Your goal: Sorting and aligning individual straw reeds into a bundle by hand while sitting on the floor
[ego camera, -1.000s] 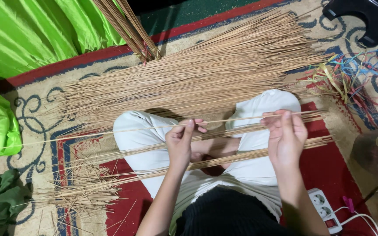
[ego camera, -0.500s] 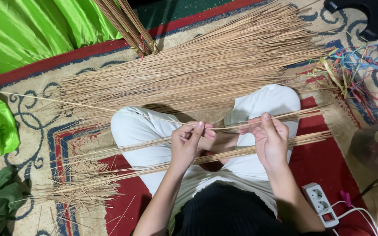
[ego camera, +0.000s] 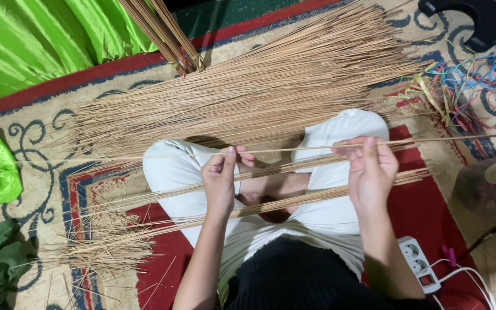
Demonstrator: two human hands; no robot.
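I sit cross-legged in white trousers on a patterned rug. My left hand (ego camera: 220, 179) and my right hand (ego camera: 370, 166) each pinch one thin, long tan stick (ego camera: 294, 149), held level above my lap. Two small bundles of the same sticks (ego camera: 294, 198) lie across my knees under my hands. A large fanned pile of sticks (ego camera: 248, 92) lies on the rug just beyond my legs.
Bright green cloth (ego camera: 35, 40) covers the far left. Short stick scraps (ego camera: 110, 244) litter the rug at left. A tied stick bundle (ego camera: 167, 34) lies at the top, coloured strings (ego camera: 466, 80) at right, a white power strip (ego camera: 417, 264) by my right leg.
My hands have spread apart along the single stick and lifted it level. The long stick's left end has swung from slanting up-left to horizontal.
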